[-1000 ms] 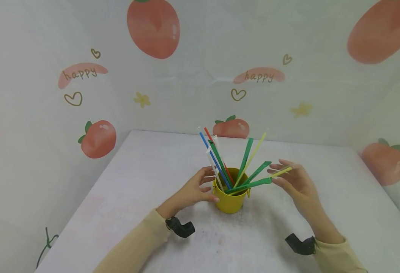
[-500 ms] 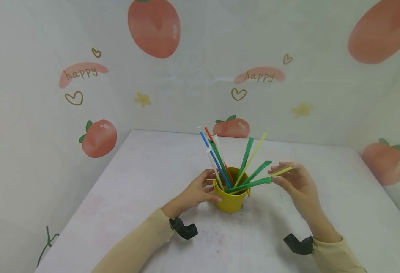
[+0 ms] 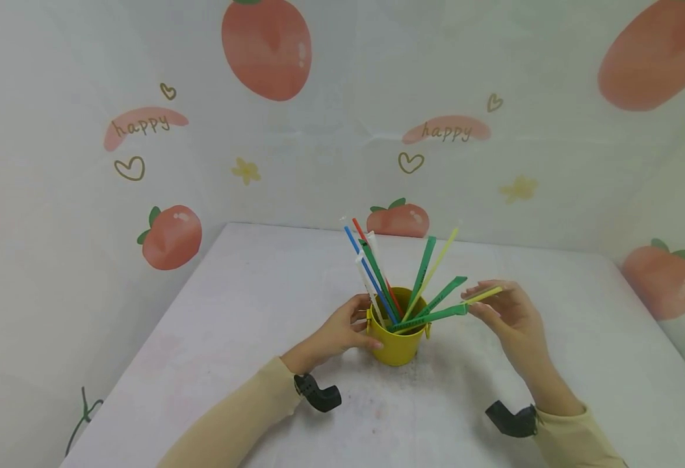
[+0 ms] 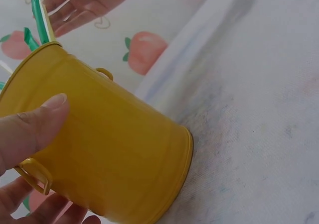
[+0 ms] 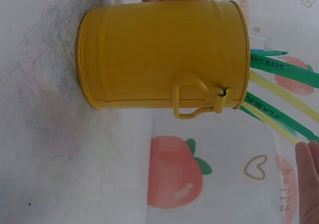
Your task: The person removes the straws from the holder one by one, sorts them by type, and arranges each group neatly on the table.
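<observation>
A small yellow metal bucket (image 3: 398, 350) stands on the table with several drinking straws in it. My left hand (image 3: 349, 328) grips the bucket's left side. In the left wrist view, its thumb (image 4: 35, 129) lies along the wall and its fingers are near the side handle (image 4: 36, 174). My right hand (image 3: 509, 312) is to the right, its fingers fairly straight around the outer end of a leaning yellow straw (image 3: 485, 294). Whether they touch this straw is unclear. Green-wrapped straws (image 3: 436, 316) lean beside it; blue (image 3: 351, 239), red and white ones lean left.
The white-covered table (image 3: 249, 279) extends around the bucket. Behind stands a pale backdrop (image 3: 319, 162) printed with red fruits, hearts and "happy". A thin green string (image 3: 82, 416) hangs at the far left. Black wrist mounts (image 3: 322, 396) sit on both wrists.
My left hand has moved slightly right and closed in on the bucket. My right hand's fingers have come down a little around the yellow straw. The bucket and straws stay in place.
</observation>
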A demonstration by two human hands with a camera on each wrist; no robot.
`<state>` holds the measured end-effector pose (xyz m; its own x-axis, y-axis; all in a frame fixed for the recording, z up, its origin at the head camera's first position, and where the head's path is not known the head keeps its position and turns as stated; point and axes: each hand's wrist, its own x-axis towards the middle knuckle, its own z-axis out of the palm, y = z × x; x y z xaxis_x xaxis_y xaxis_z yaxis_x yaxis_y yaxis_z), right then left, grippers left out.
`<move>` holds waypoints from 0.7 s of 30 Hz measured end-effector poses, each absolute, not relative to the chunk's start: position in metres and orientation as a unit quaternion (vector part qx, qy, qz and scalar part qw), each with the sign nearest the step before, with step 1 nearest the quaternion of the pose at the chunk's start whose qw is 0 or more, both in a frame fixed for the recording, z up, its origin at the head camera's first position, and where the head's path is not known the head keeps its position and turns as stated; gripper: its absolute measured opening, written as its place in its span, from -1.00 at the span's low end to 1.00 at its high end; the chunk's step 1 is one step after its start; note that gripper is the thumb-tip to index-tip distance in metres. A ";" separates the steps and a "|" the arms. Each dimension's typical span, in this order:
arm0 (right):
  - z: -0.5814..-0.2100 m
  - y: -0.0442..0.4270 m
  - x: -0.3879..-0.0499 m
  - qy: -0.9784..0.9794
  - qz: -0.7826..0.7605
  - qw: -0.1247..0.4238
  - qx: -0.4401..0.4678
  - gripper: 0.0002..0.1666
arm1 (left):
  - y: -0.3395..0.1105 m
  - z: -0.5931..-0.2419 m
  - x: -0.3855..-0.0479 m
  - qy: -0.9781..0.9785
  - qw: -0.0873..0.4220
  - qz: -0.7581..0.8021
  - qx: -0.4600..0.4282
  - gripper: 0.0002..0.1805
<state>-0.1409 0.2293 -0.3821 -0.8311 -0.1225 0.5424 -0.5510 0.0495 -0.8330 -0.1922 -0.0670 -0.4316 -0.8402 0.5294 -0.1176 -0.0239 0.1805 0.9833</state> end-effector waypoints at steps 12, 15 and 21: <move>-0.383 0.230 -0.142 -0.691 0.656 0.171 0.251 -0.63 | -0.064 -0.438 -0.194 0.737 0.219 0.614 0.177 -0.21; -0.383 0.230 -0.142 -0.677 0.664 0.173 0.267 -0.65 | -0.064 -0.438 -0.194 0.737 0.217 0.614 0.180 -0.22; -0.381 0.229 -0.141 -0.679 0.667 0.172 0.254 -0.69 | -0.064 -0.437 -0.194 0.731 0.217 0.621 0.181 -0.24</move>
